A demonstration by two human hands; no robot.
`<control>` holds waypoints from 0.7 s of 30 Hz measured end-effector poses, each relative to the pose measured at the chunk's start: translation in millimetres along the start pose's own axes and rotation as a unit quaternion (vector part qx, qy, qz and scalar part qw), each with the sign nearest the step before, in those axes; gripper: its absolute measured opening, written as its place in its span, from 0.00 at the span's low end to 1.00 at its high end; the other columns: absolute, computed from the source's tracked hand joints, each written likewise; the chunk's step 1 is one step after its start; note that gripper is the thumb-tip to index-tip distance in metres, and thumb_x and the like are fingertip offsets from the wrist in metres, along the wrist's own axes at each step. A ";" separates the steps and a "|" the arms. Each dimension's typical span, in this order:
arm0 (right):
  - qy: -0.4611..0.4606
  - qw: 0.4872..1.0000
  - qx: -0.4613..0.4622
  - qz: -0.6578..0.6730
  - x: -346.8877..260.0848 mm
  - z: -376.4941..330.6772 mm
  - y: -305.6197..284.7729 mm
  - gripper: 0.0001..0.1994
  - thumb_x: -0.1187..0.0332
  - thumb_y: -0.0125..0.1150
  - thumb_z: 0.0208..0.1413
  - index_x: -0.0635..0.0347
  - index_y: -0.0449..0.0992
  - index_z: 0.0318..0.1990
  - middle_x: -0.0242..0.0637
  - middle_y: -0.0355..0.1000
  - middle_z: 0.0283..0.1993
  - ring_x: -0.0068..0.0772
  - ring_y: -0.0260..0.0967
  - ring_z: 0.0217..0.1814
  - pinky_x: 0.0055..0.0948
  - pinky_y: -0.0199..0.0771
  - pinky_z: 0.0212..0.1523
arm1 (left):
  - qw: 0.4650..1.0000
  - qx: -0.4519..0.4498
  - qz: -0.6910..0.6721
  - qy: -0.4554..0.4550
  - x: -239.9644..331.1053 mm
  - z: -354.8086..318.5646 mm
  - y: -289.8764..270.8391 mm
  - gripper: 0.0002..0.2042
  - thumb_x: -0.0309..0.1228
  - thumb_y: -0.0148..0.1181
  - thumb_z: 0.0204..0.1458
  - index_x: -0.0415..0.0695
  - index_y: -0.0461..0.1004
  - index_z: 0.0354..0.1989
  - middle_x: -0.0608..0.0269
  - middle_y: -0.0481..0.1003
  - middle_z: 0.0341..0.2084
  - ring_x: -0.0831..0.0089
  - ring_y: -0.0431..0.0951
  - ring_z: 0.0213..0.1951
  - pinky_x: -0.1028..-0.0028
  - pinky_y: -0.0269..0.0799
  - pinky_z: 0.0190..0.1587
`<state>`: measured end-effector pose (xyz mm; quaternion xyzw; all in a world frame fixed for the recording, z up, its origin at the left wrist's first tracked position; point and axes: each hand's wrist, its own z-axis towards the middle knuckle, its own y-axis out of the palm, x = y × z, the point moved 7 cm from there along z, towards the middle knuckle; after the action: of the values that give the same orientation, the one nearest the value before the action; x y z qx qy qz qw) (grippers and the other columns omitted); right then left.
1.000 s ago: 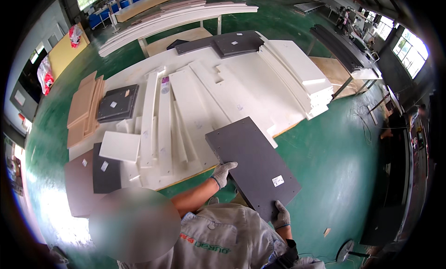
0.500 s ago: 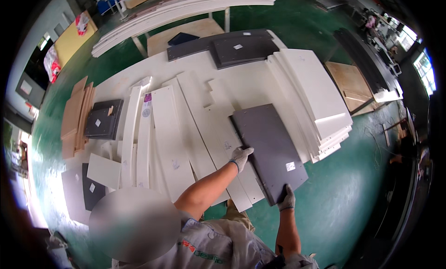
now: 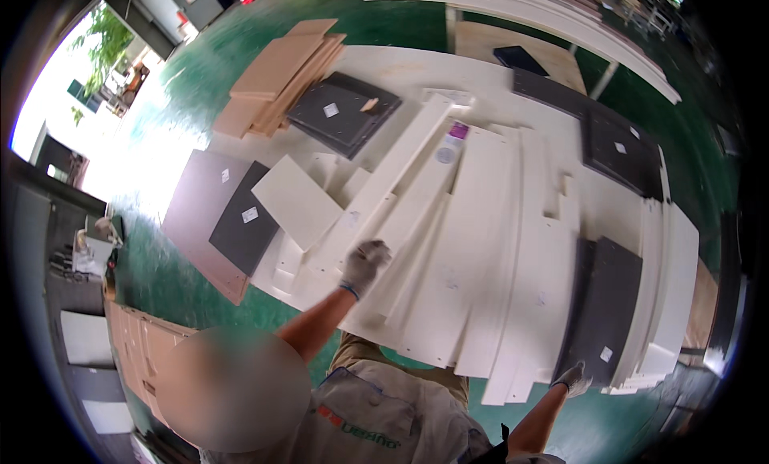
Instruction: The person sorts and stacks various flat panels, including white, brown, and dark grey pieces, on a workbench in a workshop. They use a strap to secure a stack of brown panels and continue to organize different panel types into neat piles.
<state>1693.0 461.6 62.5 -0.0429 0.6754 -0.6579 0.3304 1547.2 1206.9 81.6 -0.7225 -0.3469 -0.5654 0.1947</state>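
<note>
My left hand [image 3: 367,267], in a pale knitted glove, hovers over the long white boards [image 3: 400,252] at the near left of the worktable. Its fingers look loosely bent and are smeared by motion; I see no object in it. At the near right, my gloved right hand [image 3: 573,379] grips the near edge of a dark grey panel [image 3: 613,304] with a white label. That panel lies on the table beside a stack of white panels [image 3: 677,280]. Closest to the left hand on its far side is a small white board [image 3: 298,201], lying aslant.
Brown boards [image 3: 280,72] are stacked at the far left beside dark panels [image 3: 344,112]. A dark panel [image 3: 244,216] and a greyish-pink one [image 3: 196,208] lie at the left edge. More dark panels [image 3: 621,148] sit at the far right. Cardboard [image 3: 132,344] stands at the lower left.
The view has swung left. My left hand has let go of the dark grey panel and moved left over the white boards. The panel now lies flatter, beside the white stack.
</note>
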 end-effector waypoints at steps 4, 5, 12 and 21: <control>-0.242 0.931 -0.124 0.244 -102.7 -138.2 70.5 0.29 0.64 0.71 0.62 0.69 0.69 0.66 0.53 0.72 0.65 0.45 0.73 0.63 0.37 0.74 0.63 | 0.987 0.070 0.121 0.078 37.2 145.4 -146.8 0.15 0.35 0.63 0.63 0.35 0.78 0.49 0.59 0.82 0.40 0.72 0.82 0.45 0.70 0.77 0.51; -0.270 0.895 -0.171 0.312 -122.0 -174.2 99.8 0.29 0.66 0.71 0.62 0.67 0.68 0.67 0.47 0.74 0.63 0.40 0.74 0.62 0.35 0.75 0.61 | 0.978 0.082 0.163 0.098 46.4 183.7 -163.6 0.16 0.34 0.64 0.62 0.35 0.78 0.52 0.60 0.82 0.40 0.72 0.81 0.43 0.71 0.78 0.49; -0.420 0.675 -0.512 0.325 -457.1 -563.4 152.1 0.23 0.64 0.68 0.65 0.69 0.74 0.61 0.42 0.76 0.57 0.30 0.75 0.59 0.30 0.75 0.61 | 0.845 0.087 0.510 0.132 98.8 315.4 -208.9 0.22 0.45 0.60 0.59 0.38 0.81 0.51 0.46 0.78 0.56 0.49 0.76 0.59 0.55 0.70 0.63; -0.627 0.692 -0.359 -0.003 -728.9 -718.1 288.9 0.39 0.44 0.67 0.58 0.68 0.71 0.66 0.60 0.74 0.63 0.57 0.72 0.67 0.45 0.71 0.68 | 0.811 0.047 0.582 0.026 56.1 393.1 -184.4 0.36 0.49 0.55 0.59 0.34 0.66 0.69 0.40 0.63 0.71 0.41 0.57 0.73 0.48 0.51 0.74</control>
<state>2007.9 1476.3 21.3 -0.5629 0.4956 -0.1871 0.6344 1689.0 1613.5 2.6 -0.7643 0.1179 -0.3477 0.5301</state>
